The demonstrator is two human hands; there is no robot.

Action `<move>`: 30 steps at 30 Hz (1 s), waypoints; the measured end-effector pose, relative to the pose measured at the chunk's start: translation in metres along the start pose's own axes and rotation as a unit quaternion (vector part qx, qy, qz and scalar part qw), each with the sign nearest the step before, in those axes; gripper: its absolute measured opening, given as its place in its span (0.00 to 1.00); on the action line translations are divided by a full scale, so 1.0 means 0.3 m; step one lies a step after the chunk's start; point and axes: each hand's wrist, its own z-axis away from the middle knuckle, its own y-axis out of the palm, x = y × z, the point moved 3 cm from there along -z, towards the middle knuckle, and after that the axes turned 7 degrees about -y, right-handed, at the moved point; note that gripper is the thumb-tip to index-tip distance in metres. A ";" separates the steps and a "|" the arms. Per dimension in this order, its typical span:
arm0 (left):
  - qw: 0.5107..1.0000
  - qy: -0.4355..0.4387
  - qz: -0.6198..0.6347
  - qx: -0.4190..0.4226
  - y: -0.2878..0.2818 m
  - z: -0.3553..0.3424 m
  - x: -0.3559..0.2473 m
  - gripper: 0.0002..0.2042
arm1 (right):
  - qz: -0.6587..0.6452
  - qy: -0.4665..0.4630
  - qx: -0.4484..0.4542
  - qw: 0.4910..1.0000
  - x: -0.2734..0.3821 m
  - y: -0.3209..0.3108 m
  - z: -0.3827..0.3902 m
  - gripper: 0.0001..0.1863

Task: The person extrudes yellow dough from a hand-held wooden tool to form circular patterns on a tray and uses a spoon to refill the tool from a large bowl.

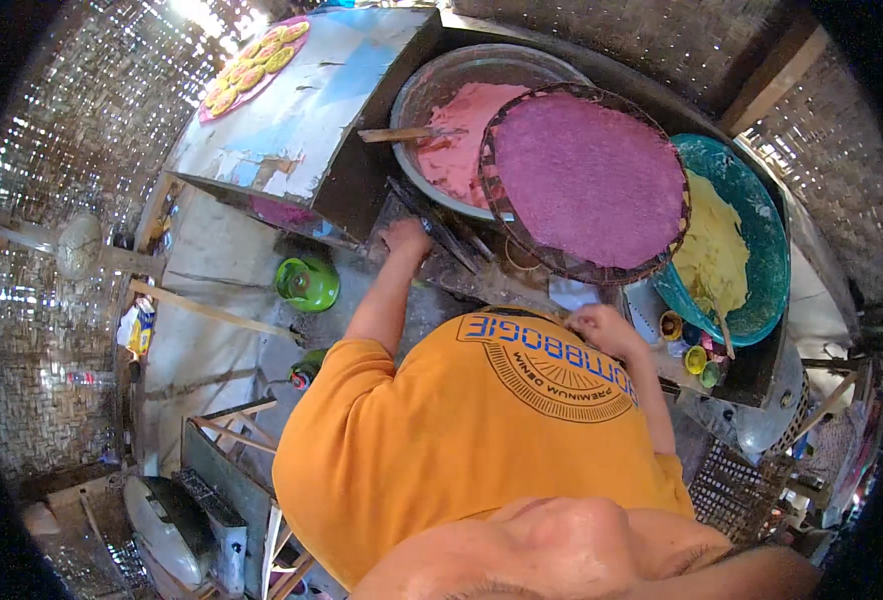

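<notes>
Before you sat the round woven tray [573, 268] of purple mash [586, 185], overlapping the metal basin [501, 62] of pink dough [473, 98] on its left and the teal basin [764, 250] of yellow dough [711, 245] on its right. Your left hand [406, 238] was loosely curled on the bench [491, 283], left of the tray; your right hand [603, 328] was half-curled, just nearer you than the tray's rim. I couldn't tell whether either held anything.

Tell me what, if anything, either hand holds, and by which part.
Cannot be told: the left hand and right hand are near the bench, but no held thing shows in either.
</notes>
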 end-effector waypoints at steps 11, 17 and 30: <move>0.957 0.075 0.261 0.102 0.030 -0.013 0.084 0.22 | 0.174 0.032 -0.067 0.982 0.010 0.053 -0.215 0.22; 0.833 0.119 0.528 0.114 -0.014 0.125 0.221 0.24 | 0.134 -0.040 -0.165 0.976 0.011 0.045 -0.237 0.22; 0.597 0.320 0.730 0.091 -0.155 0.274 0.266 0.20 | 0.043 0.017 0.059 0.997 0.003 -0.017 -0.053 0.18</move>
